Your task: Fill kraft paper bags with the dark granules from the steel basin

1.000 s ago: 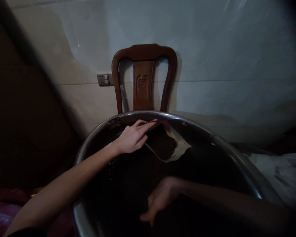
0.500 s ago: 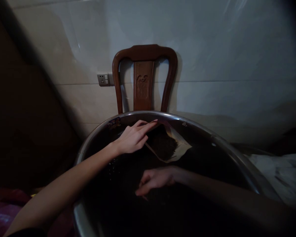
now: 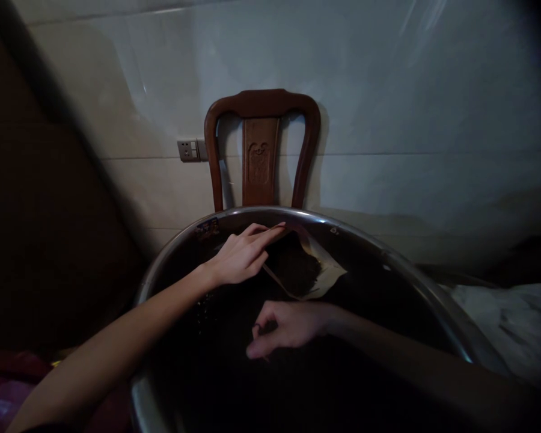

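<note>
A large steel basin (image 3: 415,278) fills the lower half of the view; its inside is very dark. An open pale bag (image 3: 318,273) with dark contents leans inside the far part of the basin. My left hand (image 3: 241,252) grips the bag's upper left edge and holds its mouth apart. My right hand (image 3: 285,328) hovers low in the basin just in front of the bag, fingers curled with thumb and forefinger pinched; whether anything is between them is too dark to tell.
A brown wooden chair (image 3: 261,147) stands against the tiled wall right behind the basin. A wall socket (image 3: 188,150) is left of the chair. White cloth (image 3: 514,325) lies at the right. Dark furniture rises on the left.
My right hand has moved up from the basin's near side toward the bag and curled its fingers. My left hand has kept its hold on the bag.
</note>
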The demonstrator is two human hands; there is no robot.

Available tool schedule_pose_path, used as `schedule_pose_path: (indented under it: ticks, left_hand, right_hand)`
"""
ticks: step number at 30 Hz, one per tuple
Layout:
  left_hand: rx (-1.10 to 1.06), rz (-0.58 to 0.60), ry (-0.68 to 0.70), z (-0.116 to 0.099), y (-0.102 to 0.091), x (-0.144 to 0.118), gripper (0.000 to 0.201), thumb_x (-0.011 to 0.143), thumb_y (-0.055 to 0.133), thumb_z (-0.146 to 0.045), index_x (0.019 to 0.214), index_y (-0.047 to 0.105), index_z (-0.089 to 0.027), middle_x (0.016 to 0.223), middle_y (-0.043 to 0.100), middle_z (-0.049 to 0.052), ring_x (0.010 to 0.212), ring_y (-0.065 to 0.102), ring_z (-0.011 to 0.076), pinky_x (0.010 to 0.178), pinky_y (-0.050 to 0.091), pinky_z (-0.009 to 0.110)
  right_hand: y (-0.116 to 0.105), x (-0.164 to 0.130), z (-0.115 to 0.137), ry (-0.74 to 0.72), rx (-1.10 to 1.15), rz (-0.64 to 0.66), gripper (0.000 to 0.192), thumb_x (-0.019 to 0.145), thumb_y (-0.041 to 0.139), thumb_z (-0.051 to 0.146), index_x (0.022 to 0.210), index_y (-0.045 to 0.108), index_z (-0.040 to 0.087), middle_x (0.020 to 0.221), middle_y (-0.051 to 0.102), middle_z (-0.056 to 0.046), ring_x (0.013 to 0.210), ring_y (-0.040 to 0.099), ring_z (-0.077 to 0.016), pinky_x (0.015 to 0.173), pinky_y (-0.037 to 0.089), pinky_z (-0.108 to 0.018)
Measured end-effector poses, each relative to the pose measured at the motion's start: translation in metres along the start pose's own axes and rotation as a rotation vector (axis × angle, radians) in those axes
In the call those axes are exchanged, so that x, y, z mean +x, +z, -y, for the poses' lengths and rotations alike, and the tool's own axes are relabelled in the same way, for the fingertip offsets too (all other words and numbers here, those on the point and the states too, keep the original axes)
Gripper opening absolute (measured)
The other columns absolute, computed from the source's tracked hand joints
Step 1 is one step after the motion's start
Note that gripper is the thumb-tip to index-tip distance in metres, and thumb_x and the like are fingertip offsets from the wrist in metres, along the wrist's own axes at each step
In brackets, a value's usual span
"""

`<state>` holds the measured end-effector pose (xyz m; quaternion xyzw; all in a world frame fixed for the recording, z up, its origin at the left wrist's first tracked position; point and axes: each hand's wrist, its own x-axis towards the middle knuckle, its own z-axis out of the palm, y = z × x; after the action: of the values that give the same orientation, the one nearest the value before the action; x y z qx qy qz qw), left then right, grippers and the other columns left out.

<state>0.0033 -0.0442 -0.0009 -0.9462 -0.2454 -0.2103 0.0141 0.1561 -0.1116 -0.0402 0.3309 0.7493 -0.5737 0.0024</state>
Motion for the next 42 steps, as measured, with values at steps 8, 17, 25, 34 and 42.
schedule_pose_path:
  ticks: [8, 17, 25, 34, 42]
  left_hand:
    - [-0.023, -0.004, 0.014, -0.001, 0.001, 0.0, 0.056, 0.087, 0.038, -0.018, 0.141, 0.022, -0.02, 0.137, 0.04, 0.007, 0.121, 0.039, 0.0207, 0.079, 0.053, 0.034]
    - [-0.041, -0.015, 0.006, 0.0, 0.002, 0.001, 0.054, 0.089, 0.038, -0.02, 0.141, 0.024, -0.021, 0.138, 0.041, 0.006, 0.121, 0.038, 0.0207, 0.084, 0.052, 0.035]
    - [-0.048, -0.004, -0.003, -0.001, 0.0, 0.001, 0.053, 0.089, 0.038, -0.02, 0.141, 0.024, -0.021, 0.14, 0.038, 0.004, 0.122, 0.039, 0.0205, 0.082, 0.053, 0.033]
    - [0.013, 0.009, -0.005, 0.001, 0.001, -0.001, 0.058, 0.087, 0.037, -0.018, 0.142, 0.02, -0.022, 0.139, 0.038, 0.005, 0.121, 0.039, 0.0199, 0.072, 0.053, 0.028]
    - [0.021, 0.007, 0.004, 0.001, 0.001, 0.0, 0.057, 0.087, 0.035, -0.019, 0.142, 0.018, -0.021, 0.141, 0.036, 0.004, 0.122, 0.037, 0.0194, 0.072, 0.053, 0.028]
  right_hand:
    - [-0.017, -0.033, 0.026, -0.074, 0.12, -0.238, 0.036, 0.074, 0.063, 0.051, 0.07, 0.064, 0.015, 0.06, 0.055, 0.002, 0.055, 0.048, -0.0072, 0.053, 0.037, -0.019]
    - [-0.047, -0.023, -0.007, -0.479, -0.582, -1.108, 0.022, 0.085, 0.053, 0.03, 0.095, 0.067, 0.017, 0.098, 0.065, -0.007, 0.096, 0.059, -0.0191, 0.092, 0.043, -0.037]
    - [-0.04, -0.024, -0.002, -0.598, -0.653, -1.241, 0.015, 0.085, 0.055, 0.022, 0.087, 0.068, 0.016, 0.093, 0.067, -0.006, 0.089, 0.062, -0.0164, 0.086, 0.048, -0.031]
    - [0.007, -0.031, 0.024, -0.669, -0.582, -0.664, 0.022, 0.086, 0.052, 0.026, 0.076, 0.066, 0.013, 0.063, 0.061, -0.002, 0.055, 0.054, -0.0096, 0.056, 0.043, -0.022]
    - [0.029, -0.005, -0.023, 0.022, -0.627, -0.076, 0.039, 0.086, 0.044, 0.043, 0.114, 0.062, 0.023, 0.114, 0.06, -0.009, 0.108, 0.054, -0.0254, 0.092, 0.041, -0.039]
